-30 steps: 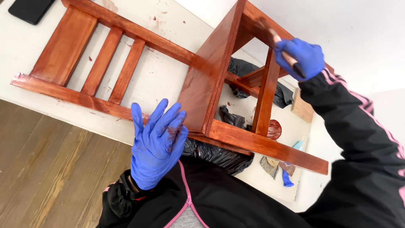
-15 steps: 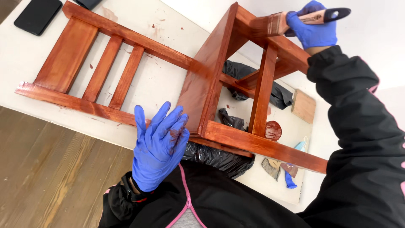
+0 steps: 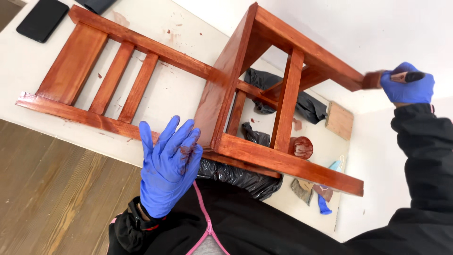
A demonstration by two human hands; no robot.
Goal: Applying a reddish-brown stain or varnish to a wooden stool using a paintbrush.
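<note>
From the head camera, a reddish-brown stained wooden chair [image 3: 222, 89] lies on its side on a white table [image 3: 179, 28], its slatted back flat on the surface and its legs reaching toward the wall. The left hand [image 3: 167, 167], in a blue glove smeared with dark stain, is spread wide with the fingers fanned, holding nothing; its fingertips rest at or just short of the chair's lower rail beside the seat, though contact cannot be made out for certain. The right hand [image 3: 406, 85], also gloved in blue, is closed around the handle of a paintbrush [image 3: 384, 79], whose bristle end meets the tip of the upper chair leg. Both arms wear black sleeves, and a pink zipper runs down the jacket.

Crumpled black plastic sheeting [image 3: 245, 177] lies under the chair and at the table edge. A small round container of stain [image 3: 300, 147] sits between the legs, near a small wooden block [image 3: 339, 120]. A black phone [image 3: 42, 20] lies at the far corner. Red spatter dots the tabletop, with wooden floorboards [image 3: 52, 198] below.
</note>
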